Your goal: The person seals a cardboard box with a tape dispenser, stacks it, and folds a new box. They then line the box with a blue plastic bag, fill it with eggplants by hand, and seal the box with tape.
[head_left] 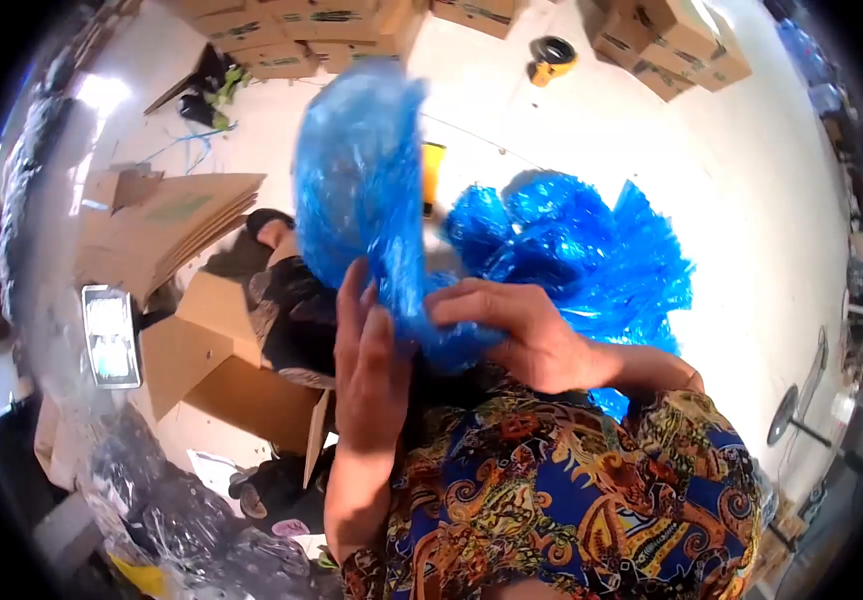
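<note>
A crinkled, see-through blue plastic bag [361, 170] rises, puffed up, in front of my chest. My left hand [366, 375] is at its lower left edge, with the fingers pointing up and closed on the film. From the other side my right hand [526, 330] pinches a bunched lower part of the same bag between thumb and fingers. Just beyond my right hand, a large heap of blue plastic bags [581, 250] lies on the floor, partly covered by my forearm.
An open cardboard box [251, 400] stands left of my left forearm, near flattened cardboard sheets [181, 220] and a phone-like screen [111, 336]. Stacked cartons [301, 30] are at the back. A yellow and black tape roll [551, 62] lies on the pale floor. Clear wrapping [181, 520] is at lower left.
</note>
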The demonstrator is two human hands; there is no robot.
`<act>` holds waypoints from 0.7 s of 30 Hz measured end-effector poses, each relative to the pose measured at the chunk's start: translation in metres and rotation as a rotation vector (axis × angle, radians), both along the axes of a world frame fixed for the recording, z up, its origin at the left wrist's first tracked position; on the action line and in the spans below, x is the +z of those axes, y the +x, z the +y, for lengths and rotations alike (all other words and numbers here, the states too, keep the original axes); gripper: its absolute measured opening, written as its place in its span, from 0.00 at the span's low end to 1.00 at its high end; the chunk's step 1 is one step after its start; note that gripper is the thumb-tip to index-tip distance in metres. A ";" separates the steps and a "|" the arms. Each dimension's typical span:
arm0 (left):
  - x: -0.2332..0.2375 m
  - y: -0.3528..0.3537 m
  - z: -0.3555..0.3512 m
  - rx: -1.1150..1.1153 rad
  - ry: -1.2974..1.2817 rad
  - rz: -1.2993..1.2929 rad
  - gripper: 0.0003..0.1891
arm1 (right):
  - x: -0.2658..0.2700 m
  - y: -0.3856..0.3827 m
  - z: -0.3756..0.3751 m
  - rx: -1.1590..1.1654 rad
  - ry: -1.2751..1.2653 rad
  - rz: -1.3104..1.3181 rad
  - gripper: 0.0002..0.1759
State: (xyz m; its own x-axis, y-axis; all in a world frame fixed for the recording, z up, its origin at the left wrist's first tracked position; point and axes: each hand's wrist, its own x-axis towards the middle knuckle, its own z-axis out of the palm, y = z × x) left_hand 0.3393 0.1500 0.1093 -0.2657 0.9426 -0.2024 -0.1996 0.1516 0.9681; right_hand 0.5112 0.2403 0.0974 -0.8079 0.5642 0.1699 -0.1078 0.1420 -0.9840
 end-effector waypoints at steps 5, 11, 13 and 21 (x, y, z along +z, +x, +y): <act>-0.020 -0.057 -0.016 0.215 0.071 -0.221 0.25 | -0.011 -0.066 -0.020 0.180 0.193 0.092 0.30; 0.067 -0.122 -0.064 0.621 0.358 -0.067 0.34 | 0.004 -0.142 -0.038 0.191 0.438 -0.023 0.29; 0.074 -0.132 -0.080 0.625 0.344 0.007 0.35 | 0.001 -0.178 -0.029 0.566 0.609 -0.242 0.25; 0.013 -0.182 -0.127 0.508 0.080 0.355 0.22 | -0.087 -0.340 -0.078 0.758 0.356 0.162 0.16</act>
